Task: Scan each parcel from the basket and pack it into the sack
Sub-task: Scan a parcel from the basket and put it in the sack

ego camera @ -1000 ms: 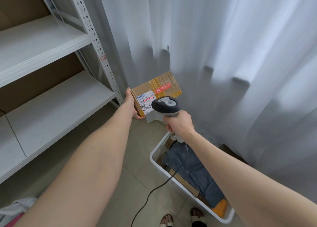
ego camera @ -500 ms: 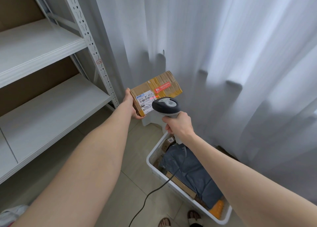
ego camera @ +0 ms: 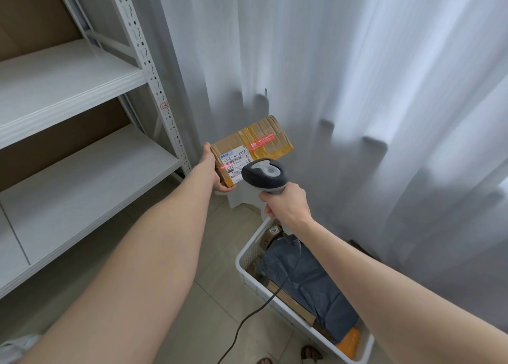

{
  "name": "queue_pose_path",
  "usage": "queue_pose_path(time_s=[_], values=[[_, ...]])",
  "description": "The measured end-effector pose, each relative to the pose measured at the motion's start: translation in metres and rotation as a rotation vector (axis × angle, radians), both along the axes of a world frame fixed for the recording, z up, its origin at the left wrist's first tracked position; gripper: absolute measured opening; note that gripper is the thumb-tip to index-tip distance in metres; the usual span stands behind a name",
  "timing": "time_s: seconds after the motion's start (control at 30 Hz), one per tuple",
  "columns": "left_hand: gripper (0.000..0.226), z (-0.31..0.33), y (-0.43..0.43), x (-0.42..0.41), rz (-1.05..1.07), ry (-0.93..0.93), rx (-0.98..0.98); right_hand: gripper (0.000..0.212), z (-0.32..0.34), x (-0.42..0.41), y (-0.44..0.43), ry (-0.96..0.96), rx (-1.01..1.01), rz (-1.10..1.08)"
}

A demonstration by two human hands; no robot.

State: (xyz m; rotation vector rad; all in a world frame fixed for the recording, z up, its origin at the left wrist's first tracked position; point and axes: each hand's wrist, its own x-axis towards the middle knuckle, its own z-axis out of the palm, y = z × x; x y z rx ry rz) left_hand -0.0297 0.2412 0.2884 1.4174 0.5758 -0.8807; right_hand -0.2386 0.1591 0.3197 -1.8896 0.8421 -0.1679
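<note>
**Step in hand: scanning.**

- At 9 o'clock stands a shelf rack (ego camera: pixel 68 83). A scrap of white fabric (ego camera: pixel 16 347) at 8 o'clock may be the sack, but this cannot be confirmed.
- Near centre, the left hand (ego camera: pixel 210 168) has its grip clamped on the near-left end of the cardboard parcel (ego camera: pixel 258 143). The parcel is held in the air with its label (ego camera: pixel 236 163) facing up. A red scan line (ego camera: pixel 224 167) falls across the label's left part.
- At the parcel's 4 o'clock, the scanner (ego camera: pixel 264 175) points at the label. The right hand (ego camera: pixel 286 205) has its grip wrapped round the scanner handle.
- At 5 o'clock the basket (ego camera: pixel 244 259) sits on the floor with more parcels inside, a grey bag (ego camera: pixel 308 281) uppermost.

**Next move (judged).** Once the read registers, draw the scanner back and carry the parcel to the sack, which must first be located. Keep the cable (ego camera: pixel 247 322) from snagging the basket rim.
</note>
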Motion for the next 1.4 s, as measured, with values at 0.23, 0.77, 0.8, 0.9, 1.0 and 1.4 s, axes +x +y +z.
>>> queue_pose_path(time_s=[0.23,0.77,0.8,0.9,1.0,1.4], values=[[0.075,0.002,0.008,-0.002,-0.005,-0.009,0.006,0.014,0.004,-0.004,0.007,-0.009,-0.018,0.009],[0.073,0.018,0.074,-0.058,0.062,-0.067,-0.034,0.012,-0.009,-0.032,0.05,-0.11,0.123,0.052],[0.071,0.02,0.084,-0.067,0.065,-0.08,-0.039,0.012,-0.009,-0.035,0.056,-0.124,0.162,0.046],[0.067,0.025,0.124,-0.096,0.07,-0.104,-0.017,0.009,-0.009,-0.042,0.078,-0.186,0.311,0.002],[0.069,0.025,0.176,-0.127,0.112,-0.12,0.02,0.006,-0.012,-0.046,0.114,-0.23,0.477,-0.022],[0.059,0.002,0.424,-0.194,0.381,-0.165,0.133,0.044,-0.035,-0.032,0.325,-0.148,0.639,0.203]])
